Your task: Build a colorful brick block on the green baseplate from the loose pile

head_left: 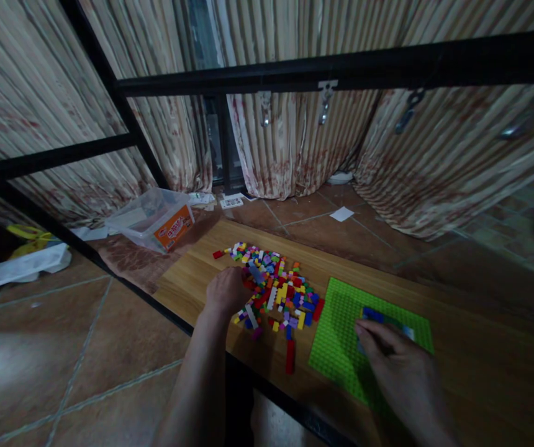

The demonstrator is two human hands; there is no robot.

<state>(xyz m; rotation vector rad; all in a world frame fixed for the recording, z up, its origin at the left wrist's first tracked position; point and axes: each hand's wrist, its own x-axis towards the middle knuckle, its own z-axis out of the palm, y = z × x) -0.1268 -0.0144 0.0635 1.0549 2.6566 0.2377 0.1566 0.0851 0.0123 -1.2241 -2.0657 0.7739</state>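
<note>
Many small toy building bricks [279, 292] in mixed colours lie in a loose pile on a wooden table. My left hand [226, 293] is at the pile's left side, its fingers curled in among the bricks; the fingertips are hidden. To the right of the pile lies a bright green studded baseplate [341, 329]. A low patch of blue, green and white bricks [373, 315] sits on it. Over this patch my right hand [395, 360] is pinched, thumb and forefinger together at its left part. Whatever is between those fingertips is too small to make out.
A long red brick [290, 357] lies near the front edge of the wooden table [187, 261]. Behind the table's left end stands a clear plastic box [148, 214] with an orange label. A black metal frame [267, 77] with hanging clips crosses ahead, before striped curtains [290, 143].
</note>
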